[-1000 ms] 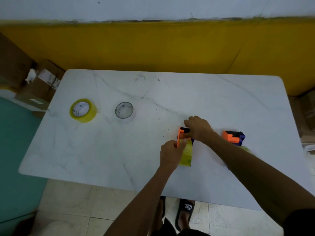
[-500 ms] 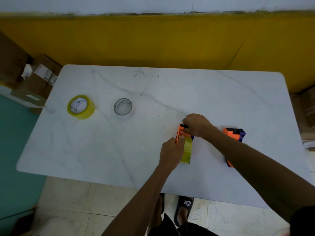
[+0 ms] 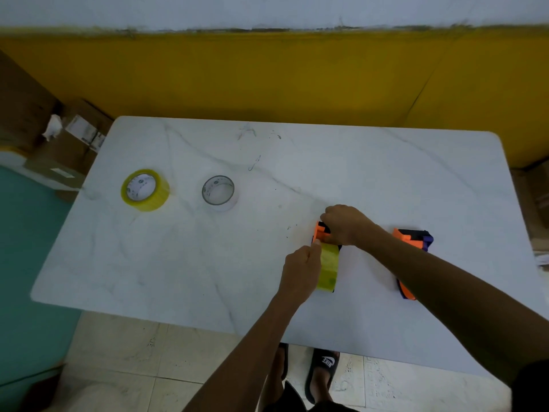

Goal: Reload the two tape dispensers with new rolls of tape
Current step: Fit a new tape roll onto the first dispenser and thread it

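Observation:
An orange and black tape dispenser (image 3: 320, 230) lies on the white marble table (image 3: 267, 263) with a yellowish tape roll (image 3: 328, 267) in it. My right hand (image 3: 344, 224) grips the dispenser's far end from above. My left hand (image 3: 300, 272) pinches the left side of the roll at the dispenser. A second orange, black and purple dispenser (image 3: 414, 239) lies to the right, partly hidden by my right forearm. A full yellow tape roll (image 3: 145, 190) and a nearly spent clear roll (image 3: 219, 192) lie flat at the table's left.
Cardboard boxes (image 3: 68, 138) stand on the floor beyond the table's left corner, and another box (image 3: 531, 197) sits at the right edge. A yellow wall runs behind the table. My feet in black sandals (image 3: 323, 370) are below the near edge.
Both hands stay on the dispenser and its roll with only slight shifts of the fingers. The camera has tilted a little; nothing else on the table has moved.

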`<action>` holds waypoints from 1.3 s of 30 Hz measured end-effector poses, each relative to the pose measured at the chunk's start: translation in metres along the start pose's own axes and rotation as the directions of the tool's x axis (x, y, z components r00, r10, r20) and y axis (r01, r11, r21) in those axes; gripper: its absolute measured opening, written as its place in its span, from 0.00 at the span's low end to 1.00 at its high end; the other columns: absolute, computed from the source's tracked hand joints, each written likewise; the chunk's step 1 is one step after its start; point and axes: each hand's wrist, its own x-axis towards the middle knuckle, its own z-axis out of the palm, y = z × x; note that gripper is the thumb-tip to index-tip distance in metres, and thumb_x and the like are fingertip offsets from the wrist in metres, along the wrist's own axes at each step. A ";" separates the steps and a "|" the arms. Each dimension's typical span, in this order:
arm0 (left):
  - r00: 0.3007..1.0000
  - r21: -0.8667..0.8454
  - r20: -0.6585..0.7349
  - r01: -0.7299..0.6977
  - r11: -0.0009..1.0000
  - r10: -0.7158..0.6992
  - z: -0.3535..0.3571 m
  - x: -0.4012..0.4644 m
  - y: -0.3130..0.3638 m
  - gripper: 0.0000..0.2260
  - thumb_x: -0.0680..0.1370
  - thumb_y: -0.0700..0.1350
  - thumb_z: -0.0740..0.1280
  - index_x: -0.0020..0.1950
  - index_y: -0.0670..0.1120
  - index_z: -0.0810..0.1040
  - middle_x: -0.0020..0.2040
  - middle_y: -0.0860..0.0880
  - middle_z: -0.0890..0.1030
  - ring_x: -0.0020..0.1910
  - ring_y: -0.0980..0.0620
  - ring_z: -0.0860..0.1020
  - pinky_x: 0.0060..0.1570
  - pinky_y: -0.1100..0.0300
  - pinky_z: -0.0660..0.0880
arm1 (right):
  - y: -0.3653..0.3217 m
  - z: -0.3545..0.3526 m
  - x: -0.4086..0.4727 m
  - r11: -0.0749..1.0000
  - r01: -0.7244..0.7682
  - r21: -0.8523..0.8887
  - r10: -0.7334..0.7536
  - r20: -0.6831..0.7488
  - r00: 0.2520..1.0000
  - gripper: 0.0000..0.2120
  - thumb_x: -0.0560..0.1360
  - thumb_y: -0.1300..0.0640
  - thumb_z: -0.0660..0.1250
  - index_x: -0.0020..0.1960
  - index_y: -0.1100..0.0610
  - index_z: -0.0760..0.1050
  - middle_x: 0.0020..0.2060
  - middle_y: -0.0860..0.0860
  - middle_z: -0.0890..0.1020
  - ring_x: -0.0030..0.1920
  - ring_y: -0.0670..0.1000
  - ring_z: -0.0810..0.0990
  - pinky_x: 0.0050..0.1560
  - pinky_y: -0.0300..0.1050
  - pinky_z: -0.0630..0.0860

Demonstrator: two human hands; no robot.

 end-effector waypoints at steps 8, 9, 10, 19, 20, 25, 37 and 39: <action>1.000 0.018 -0.025 -0.019 1.000 0.019 0.003 0.000 -0.005 0.25 0.83 0.56 0.52 0.26 0.50 0.62 0.25 0.51 0.68 0.26 0.55 0.68 0.31 0.59 0.64 | 0.001 -0.012 0.000 0.998 0.058 -0.032 -0.055 0.062 0.997 0.15 0.73 0.47 0.64 0.36 0.57 0.71 0.30 0.50 0.71 0.36 0.53 0.74 0.37 0.48 0.72; 0.999 0.017 -0.027 -0.021 1.000 0.021 0.003 0.000 -0.006 0.25 0.83 0.56 0.52 0.27 0.50 0.62 0.25 0.52 0.68 0.26 0.56 0.68 0.30 0.59 0.63 | 0.002 -0.012 -0.001 0.998 0.063 -0.015 -0.061 0.068 0.996 0.13 0.73 0.49 0.64 0.39 0.58 0.73 0.33 0.51 0.73 0.38 0.53 0.74 0.39 0.48 0.73; 0.999 0.010 -0.029 -0.019 1.000 0.019 0.003 0.000 -0.006 0.24 0.83 0.55 0.52 0.27 0.50 0.62 0.25 0.52 0.68 0.26 0.56 0.68 0.29 0.60 0.63 | 0.004 -0.011 -0.002 0.997 0.071 0.014 -0.072 0.061 0.996 0.11 0.73 0.51 0.64 0.44 0.59 0.75 0.37 0.53 0.76 0.40 0.53 0.74 0.40 0.48 0.72; 0.998 -0.018 0.055 -0.018 1.000 0.019 0.002 -0.001 -0.013 0.17 0.77 0.55 0.63 0.32 0.50 0.65 0.28 0.54 0.67 0.26 0.58 0.65 0.29 0.64 0.63 | 0.016 0.013 -0.031 0.973 0.064 0.221 -0.020 -0.195 0.981 0.11 0.74 0.49 0.68 0.47 0.57 0.78 0.47 0.53 0.75 0.50 0.53 0.73 0.42 0.44 0.70; 0.997 -0.011 0.071 -0.023 1.000 0.024 0.002 0.000 -0.013 0.16 0.77 0.55 0.64 0.32 0.50 0.66 0.29 0.54 0.67 0.27 0.58 0.66 0.29 0.65 0.63 | 0.015 0.015 -0.031 0.976 0.049 0.212 -0.009 -0.184 0.983 0.14 0.74 0.45 0.67 0.48 0.57 0.78 0.47 0.53 0.75 0.49 0.53 0.72 0.43 0.45 0.70; 0.995 0.026 0.064 -0.081 0.996 0.079 0.000 0.001 -0.013 0.18 0.78 0.55 0.64 0.33 0.48 0.65 0.29 0.53 0.66 0.27 0.58 0.64 0.28 0.66 0.62 | 0.010 0.018 -0.027 0.990 0.075 0.118 -0.048 -0.217 0.975 0.18 0.75 0.44 0.65 0.51 0.59 0.75 0.47 0.56 0.76 0.48 0.56 0.73 0.40 0.47 0.68; 0.995 0.004 0.003 -0.101 0.995 0.101 0.002 -0.004 -0.017 0.19 0.77 0.59 0.64 0.32 0.51 0.64 0.28 0.54 0.65 0.24 0.59 0.65 0.26 0.70 0.63 | 0.006 0.027 -0.038 0.988 0.152 -0.021 -0.148 -0.395 0.907 0.11 0.75 0.51 0.68 0.45 0.60 0.80 0.40 0.57 0.77 0.39 0.58 0.76 0.36 0.49 0.72; 0.994 -0.013 0.010 -0.112 0.994 0.112 0.003 -0.007 -0.020 0.18 0.78 0.59 0.64 0.33 0.52 0.65 0.29 0.55 0.65 0.24 0.60 0.65 0.25 0.71 0.65 | 0.002 0.032 -0.043 0.992 0.121 -0.023 -0.118 -0.437 0.892 0.07 0.73 0.55 0.70 0.43 0.60 0.81 0.38 0.55 0.77 0.37 0.57 0.75 0.35 0.48 0.71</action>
